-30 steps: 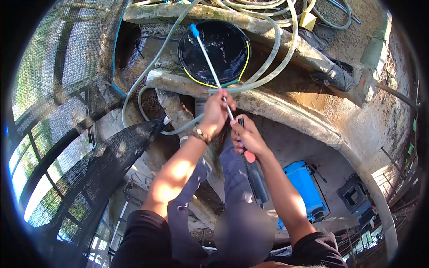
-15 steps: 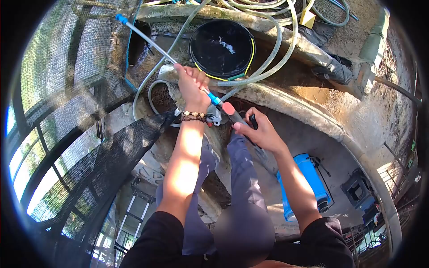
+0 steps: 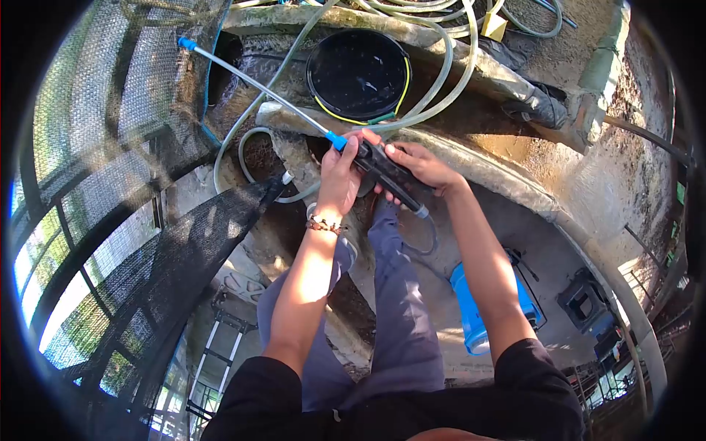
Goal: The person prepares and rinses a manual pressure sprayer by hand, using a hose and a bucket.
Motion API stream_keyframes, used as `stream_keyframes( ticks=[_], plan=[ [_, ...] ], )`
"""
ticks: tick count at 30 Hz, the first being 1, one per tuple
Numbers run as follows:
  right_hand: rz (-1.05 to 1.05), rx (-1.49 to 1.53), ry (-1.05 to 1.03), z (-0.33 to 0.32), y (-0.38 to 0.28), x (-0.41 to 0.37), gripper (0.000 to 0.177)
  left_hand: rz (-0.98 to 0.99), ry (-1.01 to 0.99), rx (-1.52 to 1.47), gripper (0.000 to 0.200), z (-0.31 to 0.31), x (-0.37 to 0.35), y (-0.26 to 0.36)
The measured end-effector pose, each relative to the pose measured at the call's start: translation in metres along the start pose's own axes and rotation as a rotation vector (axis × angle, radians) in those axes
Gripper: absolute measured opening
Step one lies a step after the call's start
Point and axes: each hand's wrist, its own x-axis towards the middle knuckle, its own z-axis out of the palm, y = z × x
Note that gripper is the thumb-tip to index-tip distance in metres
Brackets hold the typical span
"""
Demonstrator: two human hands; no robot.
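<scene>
Both hands are on a spray wand (image 3: 257, 93) with a long pale lance and a blue nozzle at its far upper-left end. My left hand (image 3: 340, 178) is closed around the front of the black handle (image 3: 390, 176), just behind a blue collar (image 3: 335, 140). Farther back, my right hand (image 3: 428, 167) grips the same handle, thumb on top and fingertips showing below. A thin hose (image 3: 432, 239) leaves the handle's rear end and curves down toward a blue sprayer tank (image 3: 471, 312) on the ground, partly behind my right forearm.
A black bucket (image 3: 358, 73) holding dark liquid stands ahead, with clear hoses (image 3: 441, 95) looped beside it. Dark netting (image 3: 176, 272) hangs at left, near a ladder (image 3: 209, 353). A black plastic case (image 3: 585, 301) lies at right. A low concrete ledge (image 3: 507, 176) curves across.
My left hand has slid down from the lance to the handle, beside my right hand. The handle now lies across my view, showing its side and rear hose. The view has shifted slightly.
</scene>
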Motion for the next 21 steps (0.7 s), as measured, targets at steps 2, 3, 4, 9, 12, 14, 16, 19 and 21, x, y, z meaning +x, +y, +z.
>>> stream_keyframes(
  ticks=[2, 3, 4, 9, 12, 14, 16, 19, 21],
  plan=[
    [0.039, -0.016, 0.026, -0.003, 0.002, 0.007, 0.046, -0.055, 0.013, -0.015, 0.031, -0.020, 0.006, -0.007],
    [0.057, -0.026, 0.036, -0.005, 0.002, 0.013, 0.048, -0.043, 0.047, -0.018, 0.029, -0.027, 0.010, -0.008],
    [-0.041, -0.135, 0.208, -0.014, 0.006, 0.026, 0.046, -0.032, 0.080, -0.022, 0.026, -0.034, 0.015, -0.010],
    [-0.570, -1.429, 0.741, -0.079, 0.030, 0.102, 0.039, 0.025, 0.293, 0.113, 0.026, -0.065, 0.035, -0.020],
    [-0.526, -1.871, 0.587, -0.097, 0.047, 0.132, 0.037, 0.005, 0.171, 0.079, 0.028, -0.075, 0.049, -0.028],
    [-0.419, -1.978, 0.535, -0.108, 0.052, 0.141, 0.036, -0.081, 0.223, 0.088, 0.029, -0.080, 0.058, -0.035],
    [-0.298, -2.019, 0.381, -0.115, 0.046, 0.147, 0.034, -0.152, 0.240, 0.108, 0.030, -0.088, 0.067, -0.039],
    [-0.382, -1.866, 0.470, -0.110, 0.023, 0.139, 0.029, -0.149, 0.234, 0.128, 0.021, -0.087, 0.064, -0.041],
    [-0.438, -1.791, 0.493, -0.099, -0.001, 0.117, 0.030, -0.091, 0.231, 0.162, 0.024, -0.085, 0.062, -0.048]
  ],
)
